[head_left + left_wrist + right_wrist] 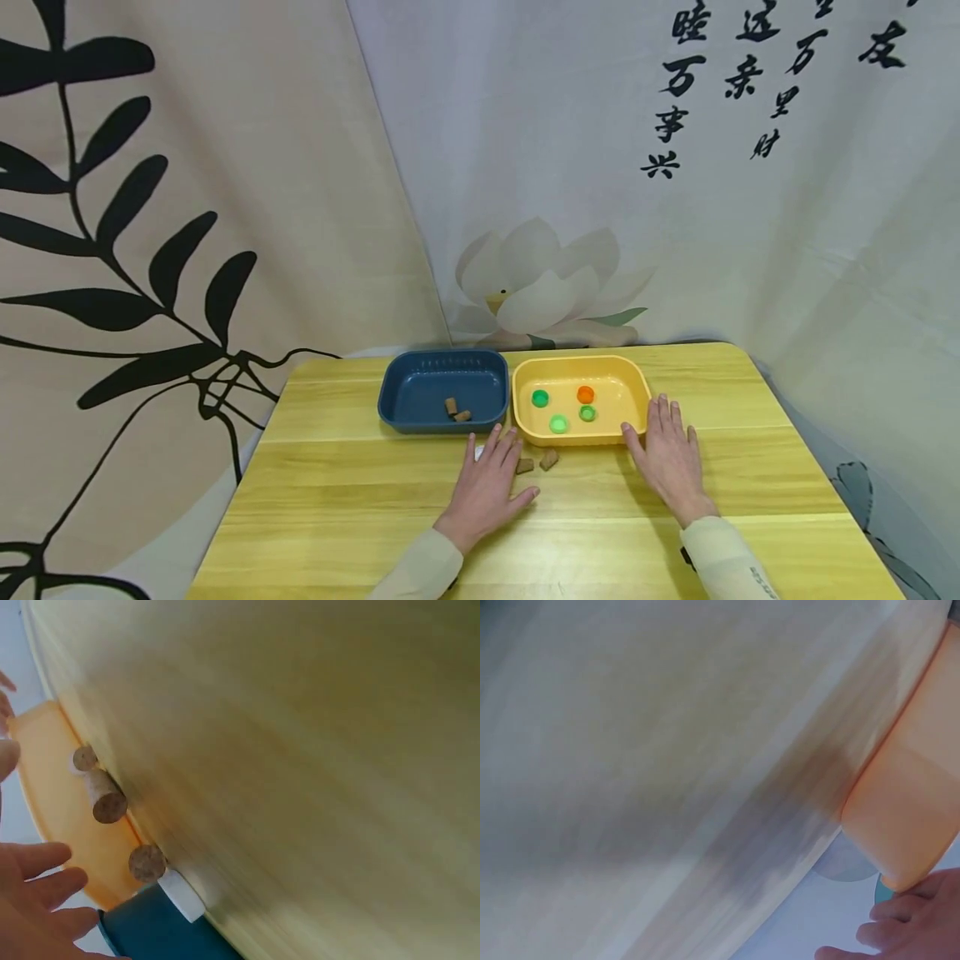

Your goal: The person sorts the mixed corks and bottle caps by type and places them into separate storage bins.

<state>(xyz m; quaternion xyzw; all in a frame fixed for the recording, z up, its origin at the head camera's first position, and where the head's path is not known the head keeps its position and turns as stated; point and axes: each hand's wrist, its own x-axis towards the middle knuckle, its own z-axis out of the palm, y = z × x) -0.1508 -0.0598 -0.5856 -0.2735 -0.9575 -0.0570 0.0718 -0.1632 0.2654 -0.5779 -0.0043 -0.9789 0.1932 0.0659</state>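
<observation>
- Two trays side by side on the wood-grain desk (600, 508), both smooth and round-cornered: the blue tray (412, 392) and the yellow tray (615, 383).
- Inside the blue one, two brown corks (451, 406), lying close together near its front right.
- Over in the yellow one, four small round pieces: a dark green piece (540, 398), an orange piece (585, 395) and two light green pieces (558, 424), one of them ring-like.
- Down on the desk, speckled, stubby loose corks (106, 796) in front of the trays, and a pale white piece (181, 895) beside one of them.
- Left hand (483, 492), palm down before the blue tray, fingers straight and spread apart; whether they touch its rim, I cannot tell.
- Right hand (667, 454) at the yellow tray's right end, fingers extended and slightly apart, thumb out, seemingly touching the rim.
</observation>
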